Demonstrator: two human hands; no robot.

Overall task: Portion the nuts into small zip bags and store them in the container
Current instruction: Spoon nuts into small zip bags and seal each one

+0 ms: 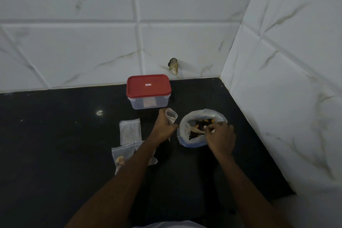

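From the head view, the left hand (pixel 163 127) is closed around a small zip bag (pixel 171 115), holding it upright with its open mouth sticking out above the fist; a pale nut or two shows inside through the clear plastic. Just to the right of that hand, the right hand (pixel 220 136) reaches into the large nut bag (pixel 187 129), a clear bag with its top rolled open that stands on the dark surface (pixel 55 144). The fingers (pixel 211 128) of the right hand are pinched together among the nuts (pixel 200 123), which look dark and orange-brown; whether they actually grip any nut I cannot tell.

Beyond the left hand, toward the tiled wall (pixel 74 42), stands the container (pixel 149 102), clear-walled and shut with a red lid (pixel 148 85); it is apart from the hand and the held bag.

To the left of the left hand lies an empty zip bag (pixel 129 131), flat on the surface. Nearer the person, beside and partly under the left forearm, lies a filled zip bag (pixel 121 157) with nuts showing at its lower end, and another bag edge peeks out from under the forearm.

The two hands are near each other but not touching.
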